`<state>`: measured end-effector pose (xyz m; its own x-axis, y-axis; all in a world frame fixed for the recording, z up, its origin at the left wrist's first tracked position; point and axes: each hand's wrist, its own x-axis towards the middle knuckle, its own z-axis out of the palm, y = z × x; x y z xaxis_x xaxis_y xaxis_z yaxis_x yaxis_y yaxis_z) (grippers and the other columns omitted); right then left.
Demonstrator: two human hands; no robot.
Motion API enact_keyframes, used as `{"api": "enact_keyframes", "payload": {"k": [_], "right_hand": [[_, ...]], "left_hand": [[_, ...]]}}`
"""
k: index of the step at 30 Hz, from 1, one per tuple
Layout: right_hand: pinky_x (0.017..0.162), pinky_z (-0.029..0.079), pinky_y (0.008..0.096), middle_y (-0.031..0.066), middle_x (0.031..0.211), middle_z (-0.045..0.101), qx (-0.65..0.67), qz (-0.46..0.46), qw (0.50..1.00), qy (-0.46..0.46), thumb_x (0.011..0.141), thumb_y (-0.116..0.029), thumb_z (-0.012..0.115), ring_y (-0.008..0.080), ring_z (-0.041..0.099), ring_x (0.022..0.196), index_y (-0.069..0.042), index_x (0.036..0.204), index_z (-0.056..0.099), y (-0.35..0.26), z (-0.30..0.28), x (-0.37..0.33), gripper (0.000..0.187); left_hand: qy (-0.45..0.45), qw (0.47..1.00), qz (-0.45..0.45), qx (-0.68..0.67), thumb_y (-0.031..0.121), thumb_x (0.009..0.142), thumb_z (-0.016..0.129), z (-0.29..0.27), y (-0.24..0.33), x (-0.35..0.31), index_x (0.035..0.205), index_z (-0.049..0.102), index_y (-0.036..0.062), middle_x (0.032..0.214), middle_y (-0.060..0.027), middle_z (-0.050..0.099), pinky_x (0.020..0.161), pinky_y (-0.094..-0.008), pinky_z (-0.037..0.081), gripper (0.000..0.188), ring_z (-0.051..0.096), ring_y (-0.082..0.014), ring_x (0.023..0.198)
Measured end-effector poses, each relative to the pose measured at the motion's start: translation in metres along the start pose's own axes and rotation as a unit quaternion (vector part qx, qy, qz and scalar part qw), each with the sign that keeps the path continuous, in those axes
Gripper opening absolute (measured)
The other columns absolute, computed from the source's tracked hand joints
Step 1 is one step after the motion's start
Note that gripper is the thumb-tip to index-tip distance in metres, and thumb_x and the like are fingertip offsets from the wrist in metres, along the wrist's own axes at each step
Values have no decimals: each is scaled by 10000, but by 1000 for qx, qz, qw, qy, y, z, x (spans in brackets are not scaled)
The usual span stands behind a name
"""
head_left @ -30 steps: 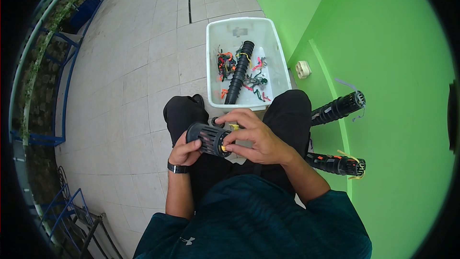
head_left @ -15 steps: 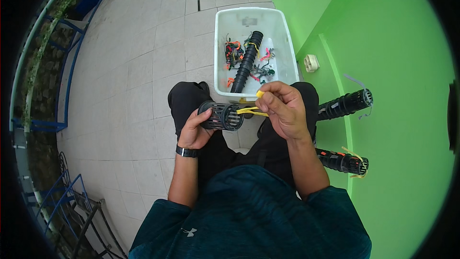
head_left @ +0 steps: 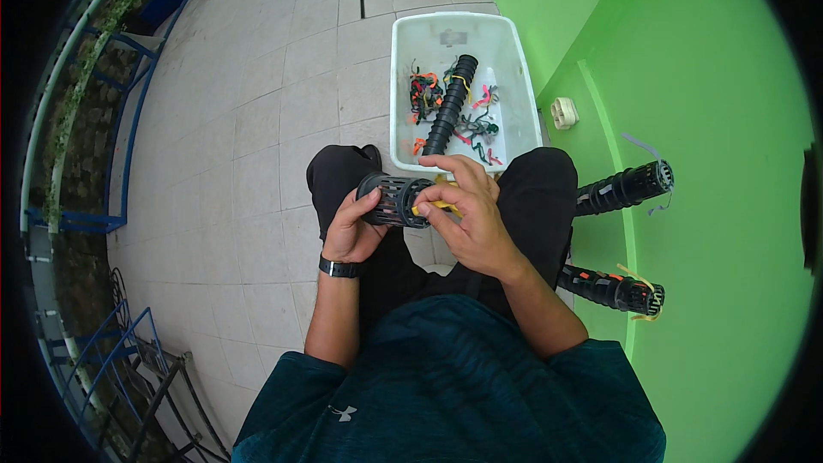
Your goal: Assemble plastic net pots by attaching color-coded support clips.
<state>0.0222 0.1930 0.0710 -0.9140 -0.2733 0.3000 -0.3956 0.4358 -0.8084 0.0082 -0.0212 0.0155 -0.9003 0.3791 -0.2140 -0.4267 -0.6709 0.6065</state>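
My left hand (head_left: 353,227) is wrapped round a black slotted plastic net cup (head_left: 396,200), which lies on its side between my knees. At the cup's right end, my right hand (head_left: 471,219) pinches a yellow strip (head_left: 441,206) between thumb and forefinger. Part of the strip is hidden behind my fingers, and I cannot make out how it is joined to the cup. Just beyond my hands stands a white plastic tub (head_left: 401,111) holding a stack of black cups (head_left: 450,107) and loose coloured strips (head_left: 477,126).
To my right, two more stacks of black cups, one tied with a grey strip (head_left: 624,189) and one with a yellow strip (head_left: 613,290), lie near the green wall (head_left: 711,231). A cream socket (head_left: 563,113) sits on that wall. Blue metal railings (head_left: 129,154) run along the left.
My right hand has moved left and down to the cup's end, where it had been pulling the yellow strip out to the right. My left hand keeps its hold.
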Motion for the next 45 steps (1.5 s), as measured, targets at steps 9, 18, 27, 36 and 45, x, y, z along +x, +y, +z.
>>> {"api": "enact_keyframes", "payload": {"k": [9, 18, 27, 36, 45], "right_hand": [[1072, 337, 420, 89, 1353, 554, 77, 34, 996, -31, 947, -149, 586, 294, 474, 1261, -23, 929, 647, 5, 13, -4, 141], [1069, 354, 382, 121, 1401, 490, 148, 85, 985, -23, 983, -110, 513, 285, 451, 1272, 3, 972, 623, 6, 32, -12, 158], [1036, 388, 368, 177, 1371, 503, 247, 77, 965, 30, 785, -83, 752, 318, 504, 1231, -5, 977, 641, 7, 37, -18, 235], [963, 251, 447, 90, 1385, 509, -78, 76, 976, 189, 734, -126, 774, 287, 458, 1275, -115, 971, 663, 5, 48, -12, 262], [974, 220, 476, 82, 1389, 508, -178, 21, 955, 237, 811, -143, 690, 277, 445, 1305, -119, 1012, 677, 1, 67, 1, 203]], "left_hand": [[22, 1000, -11, 14, 159, 971, 596, 1, 0, 0, 1123, 599, 15, 1058, -90, 688, 874, -345, 537, 210, 675, -176, 955], [1, 1000, 2, 31, 204, 960, 600, -21, -6, 1, 1188, 575, 0, 1127, -107, 674, 912, -355, 520, 307, 660, -196, 1011], [65, 979, 98, 166, 187, 967, 626, 1, -9, 4, 1126, 599, 13, 997, -39, 650, 841, -278, 496, 238, 609, -100, 938], [158, 683, 372, 609, 74, 725, 823, 55, -13, -4, 805, 679, 29, 825, -81, 684, 755, -325, 480, 171, 620, -227, 821], [219, 661, 353, 625, 20, 772, 760, 61, -11, -2, 803, 713, 6, 822, -79, 716, 798, -326, 484, 58, 645, -198, 815]]}}
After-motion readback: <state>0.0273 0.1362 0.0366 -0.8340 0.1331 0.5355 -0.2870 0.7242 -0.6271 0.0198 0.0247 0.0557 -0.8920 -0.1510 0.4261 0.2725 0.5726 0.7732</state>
